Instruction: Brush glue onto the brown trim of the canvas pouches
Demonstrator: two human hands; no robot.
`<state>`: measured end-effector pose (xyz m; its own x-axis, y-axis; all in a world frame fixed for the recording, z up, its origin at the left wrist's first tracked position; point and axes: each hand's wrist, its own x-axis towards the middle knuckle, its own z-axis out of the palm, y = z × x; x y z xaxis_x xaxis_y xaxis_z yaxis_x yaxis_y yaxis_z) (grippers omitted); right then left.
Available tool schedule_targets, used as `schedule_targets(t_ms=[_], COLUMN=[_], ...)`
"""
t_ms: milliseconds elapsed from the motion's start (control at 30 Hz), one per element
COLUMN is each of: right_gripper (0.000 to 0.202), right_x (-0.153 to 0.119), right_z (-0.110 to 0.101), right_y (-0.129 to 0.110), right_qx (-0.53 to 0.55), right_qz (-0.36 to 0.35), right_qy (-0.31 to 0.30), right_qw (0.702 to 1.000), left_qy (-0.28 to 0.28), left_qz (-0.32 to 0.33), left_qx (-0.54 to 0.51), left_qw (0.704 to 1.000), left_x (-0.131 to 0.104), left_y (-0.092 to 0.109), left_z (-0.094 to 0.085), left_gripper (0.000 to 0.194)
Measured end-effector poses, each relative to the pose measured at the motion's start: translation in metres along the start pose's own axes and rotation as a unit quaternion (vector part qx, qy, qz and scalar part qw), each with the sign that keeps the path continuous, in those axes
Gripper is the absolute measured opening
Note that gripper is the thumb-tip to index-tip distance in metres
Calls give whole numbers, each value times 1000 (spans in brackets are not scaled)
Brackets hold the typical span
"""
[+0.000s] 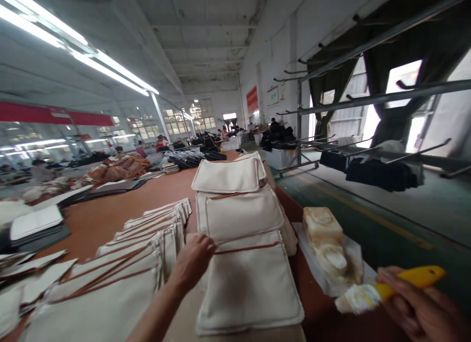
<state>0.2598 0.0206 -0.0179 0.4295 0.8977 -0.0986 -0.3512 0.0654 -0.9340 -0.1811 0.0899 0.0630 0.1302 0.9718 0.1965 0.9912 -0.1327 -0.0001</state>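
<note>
Cream fabric pieces with brown trim lie in an overlapping stack (250,288) in front of me. At the left edge of this stack is my left hand (195,258), its fingers bent together at the brown-trimmed edge of the nearest piece; whether they pinch it is hidden. My right hand (415,302), at the lower right, holds a brush with a yellow handle (415,278). White paste coats the bristles, which point left. Beyond the brush, a paste-crusted yellowish container (324,234) rests on a white sheet (358,268) at the table's right edge.
Rows of similar cream pieces (110,293) fan out on the brown table (162,190) at left. Dark and white stacks (39,229) lie farther left. A metal rack (382,101) with protruding arms stands at right. People are in the background.
</note>
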Motion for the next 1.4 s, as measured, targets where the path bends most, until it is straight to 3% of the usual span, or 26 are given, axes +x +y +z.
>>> schedule_targets(t_ms=[67, 167, 300, 400, 533, 700, 800, 867, 967, 1033, 1133, 1200, 1300, 1400], right_gripper=[48, 51, 52, 53, 47, 39, 37, 37, 38, 39, 37, 34, 32, 32], right_x=[-3, -9, -12, -10, -2, 4, 0, -4, -7, -7, -9, -13, -18, -11], right_z=[8, 11, 3, -5, -3, 22, 42, 55, 65, 65, 58, 55, 56, 52], right_y=[-8, -15, -14, -11, -14, -22, -25, -29, -38, -45, -51, -49, -44, -42], right_qx=[27, 39, 32, 33, 67, 96, 30, -24, -114, -155, -161, -153, -159, -190], right_qz=[45, 64, 84, 71, 25, -54, -98, -132, -225, -277, -280, -267, -288, -310], right_qy=[-2, -16, -18, -4, -16, -60, -86, -111, -125, -100, -75, -98, -141, -111], right_qw=[999, 997, 996, 997, 997, 992, 991, 985, 960, 943, 944, 947, 934, 925], left_qy=[-16, -22, -43, -78, -128, -159, -185, -193, -192, -195, -204, -200, -180, -154], left_qz=[61, 81, 40, 32, 66, 49, 18, 30, 54, 62, 65, 63, 71, 84], left_qx=[-37, -74, -102, -139, -218, -346, -448, -471, -472, -476, -486, -486, -465, -446], left_qw=[997, 994, 993, 987, 965, 923, 874, 860, 859, 855, 847, 848, 864, 878], left_x=[10, 25, 48, 57, 50, 17, 1, -7, -16, -20, -22, -23, -27, -35], left_y=[53, 113, 148, 156, 160, 168, 176, 181, 186, 186, 184, 185, 190, 195], left_z=[29, 58, 77, 76, 55, 21, 6, -2, -8, -8, -2, 2, 3, 0], left_gripper=[20, 26, 21, 16, 22, 28, 28, 29, 31, 33, 32, 32, 36, 39])
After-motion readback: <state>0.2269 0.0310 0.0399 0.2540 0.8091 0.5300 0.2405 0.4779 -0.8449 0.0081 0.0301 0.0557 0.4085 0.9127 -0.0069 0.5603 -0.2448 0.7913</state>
